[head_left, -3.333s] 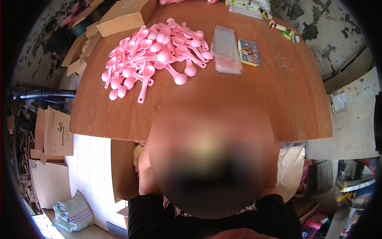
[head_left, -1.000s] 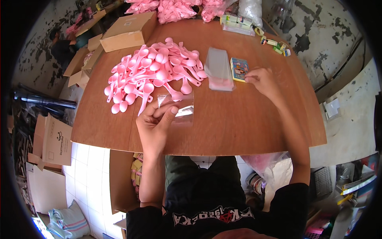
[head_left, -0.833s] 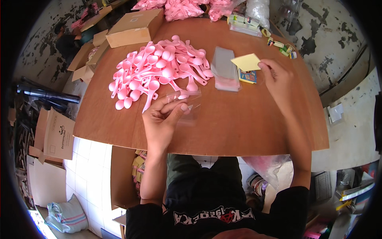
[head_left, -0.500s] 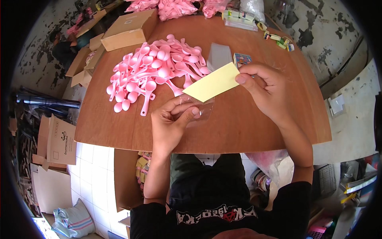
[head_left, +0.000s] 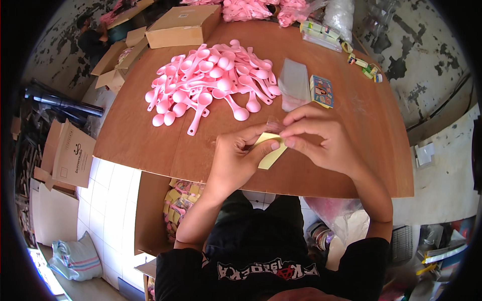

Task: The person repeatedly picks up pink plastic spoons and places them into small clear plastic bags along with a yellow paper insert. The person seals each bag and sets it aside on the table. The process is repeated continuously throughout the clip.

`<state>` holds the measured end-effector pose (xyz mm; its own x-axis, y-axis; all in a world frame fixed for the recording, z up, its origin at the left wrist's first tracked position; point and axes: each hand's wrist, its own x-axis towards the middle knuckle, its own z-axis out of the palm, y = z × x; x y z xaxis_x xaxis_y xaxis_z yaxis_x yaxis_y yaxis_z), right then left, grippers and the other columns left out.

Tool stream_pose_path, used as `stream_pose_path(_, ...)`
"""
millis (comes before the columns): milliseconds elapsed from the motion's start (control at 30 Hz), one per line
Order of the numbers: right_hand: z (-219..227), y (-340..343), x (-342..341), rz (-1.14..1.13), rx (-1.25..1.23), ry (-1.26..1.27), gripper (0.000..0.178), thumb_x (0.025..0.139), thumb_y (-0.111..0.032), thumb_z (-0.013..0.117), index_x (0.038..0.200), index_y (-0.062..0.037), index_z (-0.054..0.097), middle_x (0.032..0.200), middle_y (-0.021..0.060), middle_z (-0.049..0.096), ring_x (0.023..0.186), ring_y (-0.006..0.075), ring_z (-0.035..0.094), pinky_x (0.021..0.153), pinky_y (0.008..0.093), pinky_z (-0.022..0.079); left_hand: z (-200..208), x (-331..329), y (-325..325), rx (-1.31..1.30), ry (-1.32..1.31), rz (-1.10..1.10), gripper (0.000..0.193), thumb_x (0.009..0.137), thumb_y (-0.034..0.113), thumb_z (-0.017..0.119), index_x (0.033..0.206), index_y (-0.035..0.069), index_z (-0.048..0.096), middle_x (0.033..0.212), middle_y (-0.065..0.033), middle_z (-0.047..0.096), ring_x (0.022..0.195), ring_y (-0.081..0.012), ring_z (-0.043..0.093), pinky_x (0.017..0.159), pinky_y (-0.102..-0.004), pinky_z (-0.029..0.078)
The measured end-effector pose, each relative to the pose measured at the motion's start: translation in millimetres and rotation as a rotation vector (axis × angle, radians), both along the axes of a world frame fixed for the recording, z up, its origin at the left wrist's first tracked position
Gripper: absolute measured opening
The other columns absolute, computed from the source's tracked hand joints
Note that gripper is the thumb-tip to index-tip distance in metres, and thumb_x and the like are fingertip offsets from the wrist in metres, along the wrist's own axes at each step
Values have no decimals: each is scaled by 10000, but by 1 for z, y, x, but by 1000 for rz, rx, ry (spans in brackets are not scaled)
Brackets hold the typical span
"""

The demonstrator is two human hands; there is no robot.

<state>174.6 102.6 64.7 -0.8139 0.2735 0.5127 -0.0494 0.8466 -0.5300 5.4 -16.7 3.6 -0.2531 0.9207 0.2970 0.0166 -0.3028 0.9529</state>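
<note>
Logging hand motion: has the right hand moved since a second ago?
Yes: against the printed card stack, the right hand has moved left and down the picture.

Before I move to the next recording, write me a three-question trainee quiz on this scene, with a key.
1. True or false: the spoons lie to the right of the bags.
2. What colour is the card in the left hand? A) pink, B) yellow, C) blue.
3. On the table, what lies just right of the bags?

Key:
1. False; the spoons lie to the left of the bags.
2. B, yellow.
3. A small stack with a blue printed top and a yellow edge.
</note>
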Motion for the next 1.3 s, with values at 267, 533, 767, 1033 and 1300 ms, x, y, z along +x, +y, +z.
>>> stream_pose_path(267,5,-13,7,83,-259,-247,202,825,-103,754,1001,-11,717,1177,146,647,1076,307,621,921,395,485,-1,11,0,207,75,44,198,885,28,700,1076,-16,730,999,-148,741,934,-156,701,808,-272,557)
stream_pose_path(533,-2,-24,5,-8,52,-283,213,844,-90,735,1029,8,692,999,148,683,871,280,682,711,369,525,4,16,2,283,160,112,198,866,48,719,1061,41,754,1149,-148,649,941,-199,659,757,-291,538)
stream_pose_path(767,-5,-35,-2,-115,-45,-78,129,826,-42,713,954,-44,712,911,130,659,766,297,656,668,392,524,12,7,3,274,30,86,168,902,53,689,1057,20,745,1097,-116,652,881,-140,627,721,-256,514)
stream_pose_path(1033,6,-26,-10,-37,17,-120,115,809,-51,723,924,-38,720,876,139,657,753,322,648,675,399,512,23,7,10,274,55,102,169,885,53,705,1046,21,746,1087,-131,647,973,-188,634,788,-288,526)
stream_pose_path(1300,9,-22,-8,-54,82,-296,191,792,-7,685,982,-28,703,913,182,658,837,356,652,740,440,516,22,8,11,331,212,76,231,855,59,732,1084,36,745,1204,-114,591,1026,-174,582,863,-289,476)
